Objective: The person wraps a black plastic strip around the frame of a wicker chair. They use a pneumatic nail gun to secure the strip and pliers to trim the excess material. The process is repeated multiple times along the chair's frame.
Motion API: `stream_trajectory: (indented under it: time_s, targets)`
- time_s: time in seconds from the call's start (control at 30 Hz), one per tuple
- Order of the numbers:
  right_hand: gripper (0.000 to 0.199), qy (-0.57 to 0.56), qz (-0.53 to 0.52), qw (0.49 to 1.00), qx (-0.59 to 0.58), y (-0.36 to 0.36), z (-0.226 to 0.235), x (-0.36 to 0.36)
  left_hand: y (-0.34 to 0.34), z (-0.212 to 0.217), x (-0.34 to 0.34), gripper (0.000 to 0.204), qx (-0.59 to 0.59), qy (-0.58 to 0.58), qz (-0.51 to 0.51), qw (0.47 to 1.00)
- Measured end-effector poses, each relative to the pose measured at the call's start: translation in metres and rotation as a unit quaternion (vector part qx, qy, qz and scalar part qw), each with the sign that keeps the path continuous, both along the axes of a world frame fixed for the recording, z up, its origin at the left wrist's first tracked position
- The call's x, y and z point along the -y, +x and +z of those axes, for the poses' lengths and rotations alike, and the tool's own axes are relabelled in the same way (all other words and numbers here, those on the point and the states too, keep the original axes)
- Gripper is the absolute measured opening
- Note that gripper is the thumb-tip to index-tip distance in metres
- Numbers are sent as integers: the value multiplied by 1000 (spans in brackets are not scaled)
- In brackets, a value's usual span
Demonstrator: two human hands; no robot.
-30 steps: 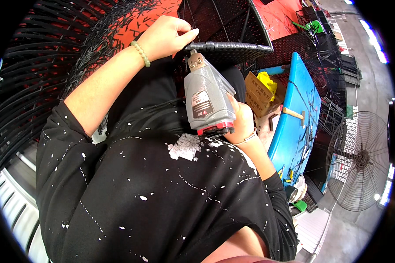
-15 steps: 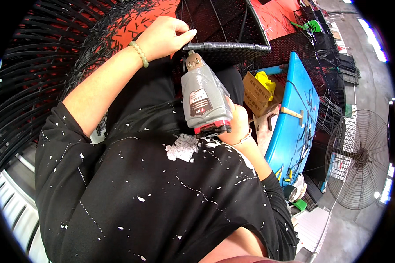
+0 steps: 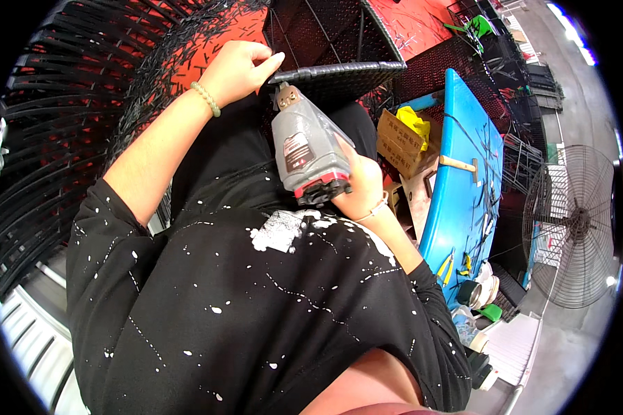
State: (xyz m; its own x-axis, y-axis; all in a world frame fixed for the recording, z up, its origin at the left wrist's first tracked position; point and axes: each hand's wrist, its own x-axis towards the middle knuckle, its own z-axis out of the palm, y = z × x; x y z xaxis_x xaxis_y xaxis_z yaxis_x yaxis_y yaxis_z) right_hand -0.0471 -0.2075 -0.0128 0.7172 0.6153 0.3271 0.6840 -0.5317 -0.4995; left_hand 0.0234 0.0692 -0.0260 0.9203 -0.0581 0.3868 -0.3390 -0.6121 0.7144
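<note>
My right hand (image 3: pixel 360 181) is wrapped round the grip of a grey pneumatic staple gun (image 3: pixel 308 145) with a red band at its rear end. The gun's nose is at the near rim of a black woven basket (image 3: pixel 353 77), which stands tilted beyond my knees. At the basket's left corner is my left hand (image 3: pixel 232 72), its fingers curled and the thumb stretched along the rim. What these fingers pinch, if anything, is hidden. The basket's inside shows crossing thin bars.
To the right stands a blue table (image 3: pixel 457 173) with a wooden-handled hammer (image 3: pixel 458 164), yellow-handled pliers (image 3: pixel 448 268) and black scraps. Beside it is a cardboard box (image 3: pixel 400 142) with a yellow bag (image 3: pixel 414 123). Black strips litter the red floor (image 3: pixel 235 31). A large fan (image 3: pixel 578 220) stands far right.
In the picture, the staple gun, the basket and both hands have shifted slightly left and up. The gun is a little more tilted. Both hands keep their grasp.
</note>
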Motion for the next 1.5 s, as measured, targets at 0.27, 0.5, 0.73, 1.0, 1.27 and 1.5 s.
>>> stream_trajectory:
  time_s: [0.27, 0.5, 0.73, 1.0, 1.27, 1.5]
  targets:
    - [38, -128, -138, 971, 144, -12, 10, 84, -8, -1, 6, 39, -27, -39, 42, 998]
    - [28, 271, -384, 871, -144, -24, 10, 173, -25, -13, 35, 31, -57, -148, 21, 987]
    - [33, 575, -376, 689, -232, -28, -34, 281, -37, -36, 31, 17, -106, -153, 21, 982]
    - [25, 763, -331, 476, -284, -57, -100, 391, -26, -50, 20, 15, -137, -197, 11, 971]
    - [73, -61, -744, 576, -334, -54, -66, 469, -27, -48, 25, 17, -141, -213, 26, 967]
    - [90, -284, -766, 543, -193, -92, -19, 369, -42, -21, 41, 22, -114, -154, 84, 978]
